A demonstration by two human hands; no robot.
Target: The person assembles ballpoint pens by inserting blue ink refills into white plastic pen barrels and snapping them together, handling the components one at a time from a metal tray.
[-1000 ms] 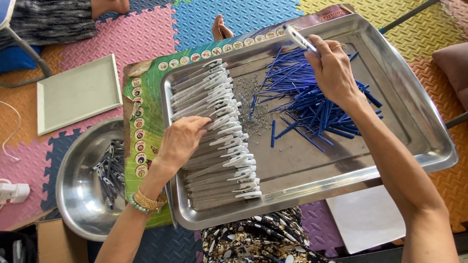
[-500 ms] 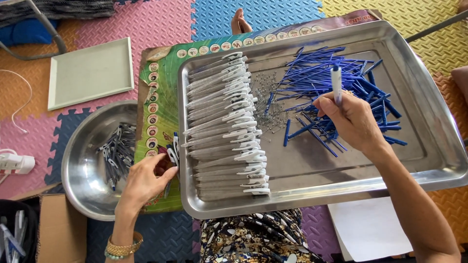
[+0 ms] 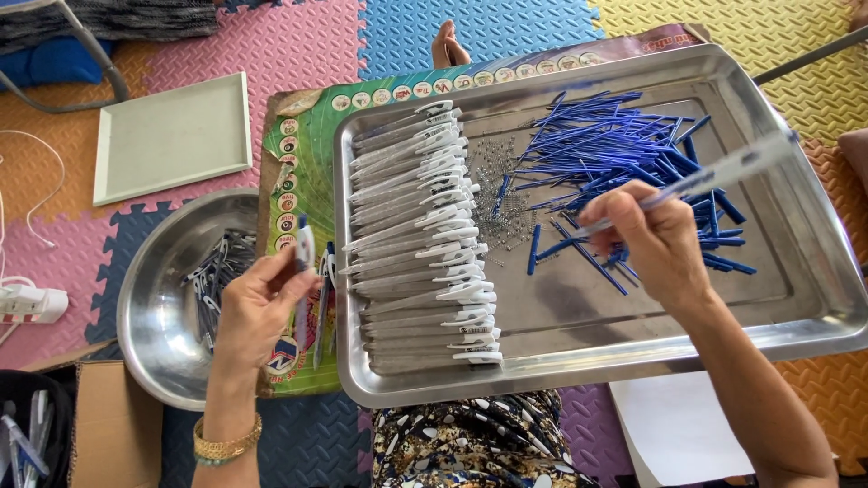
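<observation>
A large steel tray [image 3: 814, 298] holds a neat row of grey pen barrels with white clips [image 3: 416, 235], a scatter of tiny springs [image 3: 506, 203] and a heap of blue refills [image 3: 624, 154]. My right hand [image 3: 655, 239] hovers over the refills, gripping a clear pen barrel [image 3: 723, 172] that points up and right. My left hand [image 3: 258, 303] is left of the tray, over a green printed sheet [image 3: 303, 154], pinching a small pen part with a white and blue end [image 3: 305, 248].
A round steel bowl [image 3: 149, 312] with dark pen parts sits at the left. A white square lid [image 3: 172, 136] lies behind it. A cardboard box [image 3: 113, 425] is at the lower left, white paper [image 3: 674, 429] at the lower right. Coloured foam mats cover the floor.
My left hand left the row of barrels, moved to the tray's left side and picked up a small pen part. My right hand carried the clear barrel down over the blue refills.
</observation>
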